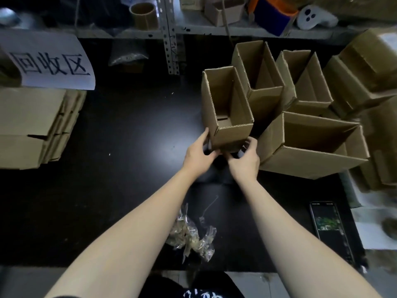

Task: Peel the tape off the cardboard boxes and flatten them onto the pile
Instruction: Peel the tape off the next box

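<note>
Both hands meet at the near, lower end of a small open cardboard box (227, 108). The left hand (199, 153) curls round its left bottom corner, thumb up the edge. The right hand (245, 160) hooks its fingers on the right bottom corner, so the box is gripped from 2 sides, its open mouth facing up.

Close under the forearms lies a wad of peeled clear tape (191, 233), with a phone (328, 224) to the right, screen lit.

A larger open box (311, 147) sits just beside the right hand, and 2 more open boxes (260, 69) crowd behind. To the left, dark black tabletop (129, 136) stretches to the pile of flattened cardboard (32, 125) under a handwritten paper sign (47, 61).

Beyond, a metal shelf (169, 39) carries a cardboard tape core (144, 16) and a white controller (315, 17).
</note>
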Demonstrator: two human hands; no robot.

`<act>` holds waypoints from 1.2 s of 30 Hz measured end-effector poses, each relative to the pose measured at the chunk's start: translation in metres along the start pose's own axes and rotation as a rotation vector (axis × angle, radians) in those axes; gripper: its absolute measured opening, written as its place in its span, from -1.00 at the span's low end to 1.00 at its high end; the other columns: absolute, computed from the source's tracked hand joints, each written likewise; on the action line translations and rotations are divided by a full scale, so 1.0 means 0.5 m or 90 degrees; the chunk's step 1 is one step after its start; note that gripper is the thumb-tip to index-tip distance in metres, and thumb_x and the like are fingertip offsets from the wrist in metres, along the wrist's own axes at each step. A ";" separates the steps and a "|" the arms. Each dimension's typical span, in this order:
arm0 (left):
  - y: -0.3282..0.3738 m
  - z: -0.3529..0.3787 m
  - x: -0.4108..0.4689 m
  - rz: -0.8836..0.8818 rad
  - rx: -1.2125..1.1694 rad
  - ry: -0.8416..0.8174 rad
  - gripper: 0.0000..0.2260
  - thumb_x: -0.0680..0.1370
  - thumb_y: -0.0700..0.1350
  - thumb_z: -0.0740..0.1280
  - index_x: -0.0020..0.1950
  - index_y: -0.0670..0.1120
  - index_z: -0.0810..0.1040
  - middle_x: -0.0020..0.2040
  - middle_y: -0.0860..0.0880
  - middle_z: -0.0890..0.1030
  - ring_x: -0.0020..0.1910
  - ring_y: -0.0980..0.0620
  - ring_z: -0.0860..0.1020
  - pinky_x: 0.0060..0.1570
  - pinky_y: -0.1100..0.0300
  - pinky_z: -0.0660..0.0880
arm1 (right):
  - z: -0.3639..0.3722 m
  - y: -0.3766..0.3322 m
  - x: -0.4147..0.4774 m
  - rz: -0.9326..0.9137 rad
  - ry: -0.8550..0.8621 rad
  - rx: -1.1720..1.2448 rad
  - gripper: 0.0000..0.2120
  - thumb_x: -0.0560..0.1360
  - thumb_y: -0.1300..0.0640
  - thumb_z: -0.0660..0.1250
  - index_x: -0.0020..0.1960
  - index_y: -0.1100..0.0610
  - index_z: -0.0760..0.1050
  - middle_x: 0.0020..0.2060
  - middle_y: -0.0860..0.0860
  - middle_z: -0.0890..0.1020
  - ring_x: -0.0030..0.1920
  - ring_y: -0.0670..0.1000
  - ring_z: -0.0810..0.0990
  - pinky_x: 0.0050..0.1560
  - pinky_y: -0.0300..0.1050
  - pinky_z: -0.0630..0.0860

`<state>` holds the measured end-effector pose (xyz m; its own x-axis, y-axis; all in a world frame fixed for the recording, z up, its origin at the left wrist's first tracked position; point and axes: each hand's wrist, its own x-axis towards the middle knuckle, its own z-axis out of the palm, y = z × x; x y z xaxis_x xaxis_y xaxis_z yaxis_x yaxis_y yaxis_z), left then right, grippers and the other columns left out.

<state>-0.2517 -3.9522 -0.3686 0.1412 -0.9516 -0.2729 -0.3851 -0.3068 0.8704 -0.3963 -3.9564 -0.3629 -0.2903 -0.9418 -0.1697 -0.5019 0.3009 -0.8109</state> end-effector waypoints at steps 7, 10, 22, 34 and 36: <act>-0.008 -0.090 -0.033 0.041 -0.036 0.019 -0.30 0.59 -0.17 0.43 0.65 0.10 0.19 0.54 0.07 0.41 0.53 0.06 0.34 0.51 0.10 0.30 | 0.030 -0.074 -0.068 -0.036 -0.002 0.020 -0.39 0.44 0.10 0.55 0.41 0.00 0.39 0.27 0.00 0.62 0.29 0.02 0.57 0.21 -0.20 0.41; -0.036 -0.158 -0.052 0.054 -0.052 0.052 -0.34 0.61 -0.21 0.39 0.64 0.07 0.21 0.52 0.09 0.43 0.49 0.12 0.38 0.43 0.30 0.29 | 0.060 -0.118 -0.116 -0.083 -0.030 0.023 -0.41 0.46 0.08 0.54 0.42 -0.02 0.40 0.25 -0.09 0.61 0.23 -0.10 0.54 0.20 -0.24 0.39; -0.192 -0.506 -0.169 0.080 -0.034 0.083 -0.47 0.63 -0.07 0.35 0.56 0.21 0.32 0.41 0.02 0.52 0.41 0.03 0.47 0.45 -0.08 0.40 | 0.263 -0.270 -0.380 -0.129 -0.078 0.072 -0.41 0.51 0.19 0.48 0.48 -0.04 0.39 0.19 -0.18 0.56 0.06 -0.28 0.55 0.05 -0.45 0.44; -0.203 -0.597 -0.301 0.075 -0.086 0.064 -0.50 0.67 0.03 0.31 0.59 0.22 0.28 0.34 0.03 0.46 0.25 0.10 0.50 0.29 0.18 0.37 | 0.287 -0.309 -0.504 -0.125 -0.014 0.181 -0.56 0.49 0.16 0.50 0.35 0.01 0.54 0.12 -0.14 0.66 0.11 -0.19 0.62 0.10 -0.24 0.60; -0.208 -0.599 -0.315 0.062 -0.102 0.060 -0.51 0.67 0.04 0.29 0.59 0.23 0.28 0.35 0.04 0.45 0.26 0.08 0.52 0.36 0.09 0.42 | 0.287 -0.311 -0.515 -0.136 -0.027 0.178 -0.61 0.50 0.15 0.50 0.30 0.01 0.58 0.11 -0.16 0.67 0.12 -0.21 0.62 0.08 -0.26 0.59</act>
<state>0.0394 -3.7650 -0.2933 0.1975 -0.9686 -0.1512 -0.2524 -0.1993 0.9469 -0.1263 -3.7823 -0.2734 -0.1662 -0.9861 0.0025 -0.3033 0.0487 -0.9517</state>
